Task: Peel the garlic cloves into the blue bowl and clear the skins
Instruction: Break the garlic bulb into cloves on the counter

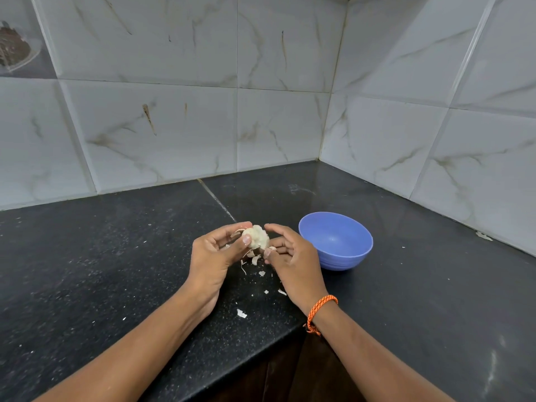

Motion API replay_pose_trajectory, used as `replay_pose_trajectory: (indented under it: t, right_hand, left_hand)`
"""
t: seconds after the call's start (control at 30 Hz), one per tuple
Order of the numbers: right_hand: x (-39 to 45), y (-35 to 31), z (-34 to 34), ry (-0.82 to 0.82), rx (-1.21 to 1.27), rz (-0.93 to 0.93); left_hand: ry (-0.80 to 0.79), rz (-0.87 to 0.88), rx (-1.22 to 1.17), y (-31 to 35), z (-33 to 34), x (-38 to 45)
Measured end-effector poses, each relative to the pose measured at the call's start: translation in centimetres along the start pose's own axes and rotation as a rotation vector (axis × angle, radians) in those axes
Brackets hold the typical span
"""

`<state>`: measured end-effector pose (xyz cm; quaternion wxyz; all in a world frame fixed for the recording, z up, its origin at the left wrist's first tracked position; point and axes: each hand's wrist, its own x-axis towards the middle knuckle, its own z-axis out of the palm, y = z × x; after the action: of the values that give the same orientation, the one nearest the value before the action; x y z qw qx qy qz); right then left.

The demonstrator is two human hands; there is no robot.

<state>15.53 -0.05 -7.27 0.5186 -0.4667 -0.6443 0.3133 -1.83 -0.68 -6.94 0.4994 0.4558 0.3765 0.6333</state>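
Observation:
A whitish garlic bulb is held above the black counter, between both hands. My left hand grips it, thumb pressed on its left side and fingers curled behind. My right hand has its fingers curled against the bulb's right side and pinches a bit of skin near the bulb's lower edge. A blue bowl stands on the counter just right of my right hand, and it looks empty. Loose garlic skins lie on the counter below the hands.
The black counter fills a tiled wall corner; its front edge runs diagonally under my forearms. More skin flakes lie near that edge. An orange cord bracelet is on my right wrist. A white scrap lies by the right wall.

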Motion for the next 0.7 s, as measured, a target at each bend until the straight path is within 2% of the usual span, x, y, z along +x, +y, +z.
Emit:
replay_pose_trajectory:
  t: [0.33,0.53,0.7]
  right_hand:
    - [-0.46,0.01,0.1,-0.05,-0.176,-0.08]
    - [-0.53,-0.06,0.17,0.012,-0.096,-0.053]
    - [-0.51,-0.05,0.25,0.028,-0.253,-0.08]
  left_hand:
    - [0.157,0.078,-0.01,0.18,-0.33,0.25]
    - [0.1,0.057,0.058,0.19,-0.09,-0.03]
    - [0.047,0.051,0.1,0.15,0.11,-0.07]
